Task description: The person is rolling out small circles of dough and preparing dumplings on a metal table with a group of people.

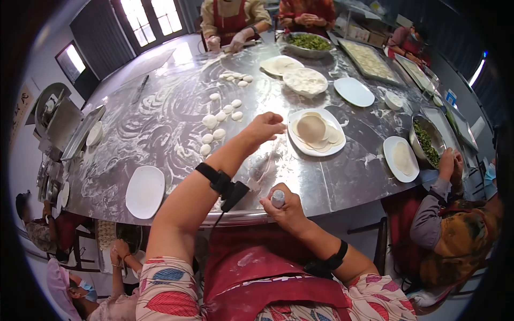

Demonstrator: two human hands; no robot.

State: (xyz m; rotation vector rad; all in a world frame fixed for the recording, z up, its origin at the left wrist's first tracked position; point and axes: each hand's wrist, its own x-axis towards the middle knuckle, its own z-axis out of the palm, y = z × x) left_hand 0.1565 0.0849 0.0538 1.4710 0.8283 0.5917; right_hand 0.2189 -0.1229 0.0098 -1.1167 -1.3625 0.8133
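Observation:
My left hand (263,128) reaches over the table with its fingers apart, holding nothing, at the left edge of a white square plate (295,145). Thin round dough wrappers (334,136) overlap in a pile on that plate, and a darker-looking wrapper (311,129) shows uppermost. Close to the table's front edge, my right hand (289,209) is wrapped round a floury rolling pin (278,198), seen end-on. Beyond my left forearm, several small flattened dough pieces (209,121) lie on the floured metal table (160,120).
A white plate (145,191) sits at the left front. Toward the back are a bowl of flour (305,81), another white plate (354,92) and a bowl of chopped greens (309,41). Other people work around the table, one at right beside a greens bowl (426,140).

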